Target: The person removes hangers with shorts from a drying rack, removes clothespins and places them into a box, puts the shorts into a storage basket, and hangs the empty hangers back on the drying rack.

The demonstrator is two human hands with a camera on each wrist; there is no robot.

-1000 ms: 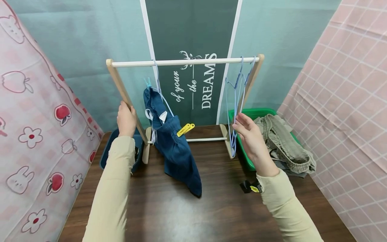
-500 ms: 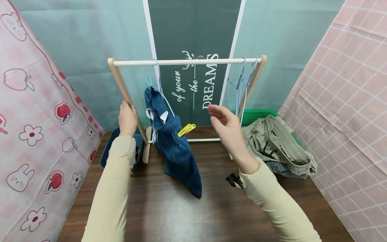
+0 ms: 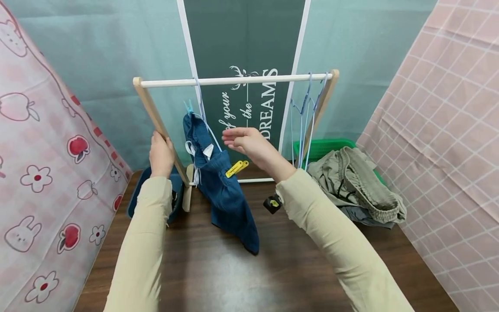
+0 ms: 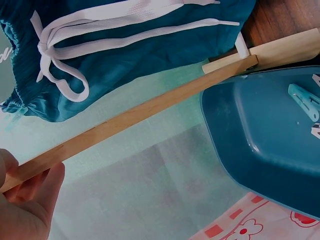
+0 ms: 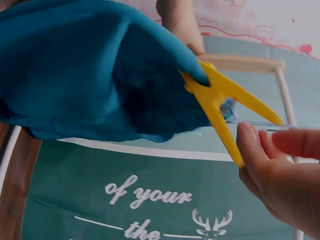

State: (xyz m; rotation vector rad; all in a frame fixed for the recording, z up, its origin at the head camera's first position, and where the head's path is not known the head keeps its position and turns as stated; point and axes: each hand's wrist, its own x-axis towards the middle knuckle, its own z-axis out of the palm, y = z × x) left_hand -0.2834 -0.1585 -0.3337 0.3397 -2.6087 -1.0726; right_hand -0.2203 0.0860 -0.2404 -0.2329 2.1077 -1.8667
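My left hand [image 3: 161,157] grips the wooden left upright [image 3: 149,105] of a small clothes rack, with fingers and thumb around it in the left wrist view. Blue drawstring pants [image 3: 234,203] dangle from a light-blue hanger [image 3: 200,93] on the rack's white rail [image 3: 241,80]. A light-blue clothespin [image 3: 189,110] and a yellow clothespin [image 3: 236,168] clip the waistband at its two ends. My right hand [image 3: 253,147] hovers by the hanger with extended fingers. In the right wrist view its fingertips are close to the yellow clothespin and the hanger; contact is unclear.
More light-blue hangers [image 3: 304,112] hang at the rail's right end. Behind them a green basket [image 3: 323,148] bears grey-green garments [image 3: 358,186]. A dark-blue bin [image 3: 136,195] with clothespins stands at lower left. Patterned cloths flank the wooden table [image 3: 218,277].
My right hand has moved left from the spare hangers to the hanger with the blue pants. My left hand has stayed on the upright.
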